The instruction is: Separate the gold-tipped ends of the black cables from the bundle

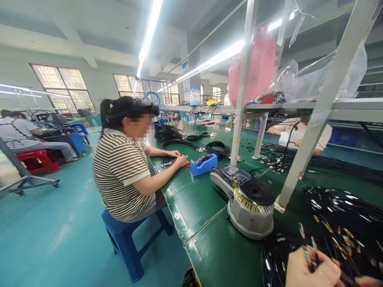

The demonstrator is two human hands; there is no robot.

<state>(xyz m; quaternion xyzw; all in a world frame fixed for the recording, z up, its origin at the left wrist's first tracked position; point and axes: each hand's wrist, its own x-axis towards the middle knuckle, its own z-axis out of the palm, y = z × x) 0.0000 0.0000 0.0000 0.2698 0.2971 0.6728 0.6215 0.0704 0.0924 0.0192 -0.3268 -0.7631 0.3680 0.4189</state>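
At the lower right edge of the head view, my left hand [312,268] is closed in a pinch around black cables [313,266] with shiny ends. The ends stick up above its fingers. Only a sliver of my right hand [369,281] shows at the bottom right corner, close to the left one; its fingers are mostly cut off by the frame. Behind and around both hands lies a heap of black cables [344,203], some with yellowish, taped-looking tips [348,241].
A white round tape dispenser [251,215] and a blue tape holder [204,164] stand on the green table [191,203]. A person in a striped shirt [122,171] sits at the left, handling cables. A shelf post [317,115] rises before me. Another person [299,131] sits opposite.
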